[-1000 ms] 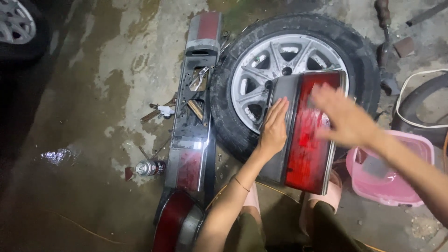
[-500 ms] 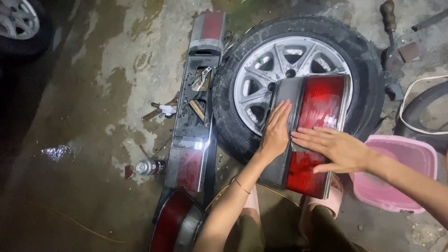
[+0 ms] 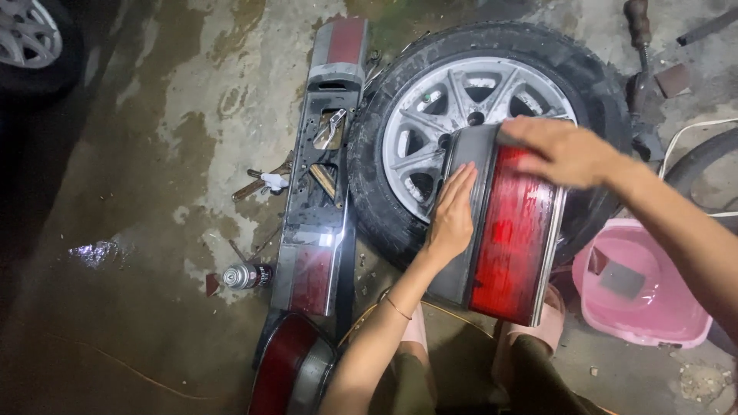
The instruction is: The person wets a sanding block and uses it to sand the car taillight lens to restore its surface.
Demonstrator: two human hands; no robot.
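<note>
The concrete floor (image 3: 154,154) is wet and blotchy, dark with puddles and glare. A car wheel (image 3: 461,115) lies flat on it, and a red tail light (image 3: 511,238) rests propped against the tyre. The left hand (image 3: 452,215) lies flat, fingers together, on the light's grey edge; the right hand (image 3: 565,150) curls over its top corner. Beside the wheel stretches a long trim panel (image 3: 319,192), with a small spray can (image 3: 246,275) near it. A pink basin (image 3: 653,323) sits to the right, another wheel (image 3: 31,38) at the far corner.
</note>
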